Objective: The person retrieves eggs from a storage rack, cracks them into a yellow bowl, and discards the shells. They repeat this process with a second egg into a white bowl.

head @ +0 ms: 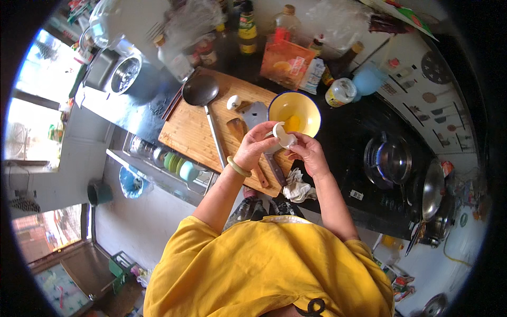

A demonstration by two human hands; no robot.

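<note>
Cracked white eggshell is between my hands, close to the near rim of a yellow bowl with a blue edge. My left hand pinches one shell piece. My right hand grips the other piece, whose hollow inside shows. Raw egg with yolk lies in the bowl. Under my hands is a bamboo cutting board. On it rest a white egg, a cleaver partly hidden by my hands, a wooden spatula and a long-handled metal ladle.
Crumpled white cloth or tissue lies by the board's near corner. Behind the bowl stand an orange packet, a glass jar and several bottles. At right is a gas burner with a blue flame, beside a wok. A dish drawer stands pulled out at left.
</note>
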